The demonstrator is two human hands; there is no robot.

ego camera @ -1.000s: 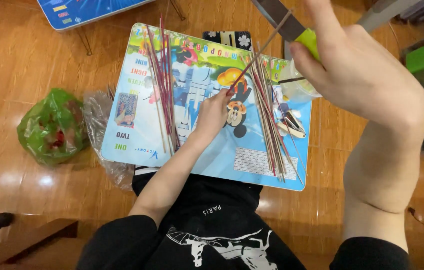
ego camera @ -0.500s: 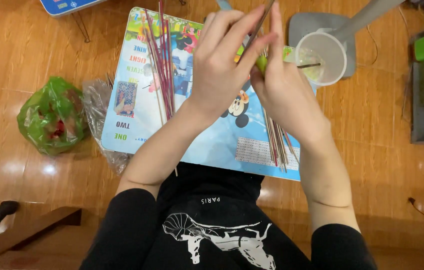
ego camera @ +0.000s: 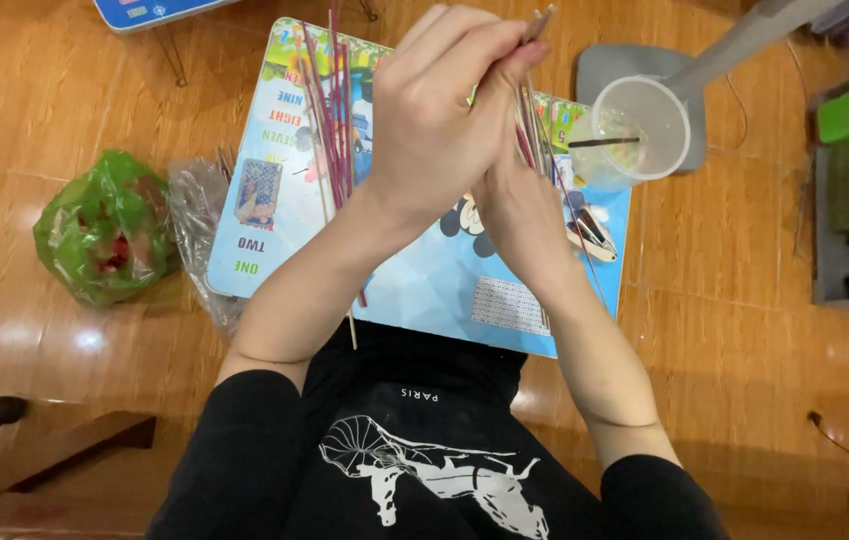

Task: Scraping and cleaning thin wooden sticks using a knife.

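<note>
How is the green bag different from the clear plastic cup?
The green bag is crumpled, soft and colourful, with red things inside; the clear plastic cup is stiff, round and see-through. The green bag lies on the wooden floor; the clear plastic cup stands upright, open at the top. Both are plastic.

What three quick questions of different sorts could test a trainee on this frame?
1. True or false: the left hand and right hand are pressed together around thin wooden sticks.
2. Which side of the colourful cartoon-printed lap table has the clear plastic cup? A left, B right.
3. What lies on the floor left of the table?

Key: 1 true; 2 B; 3 the crumpled green plastic bag.
</note>
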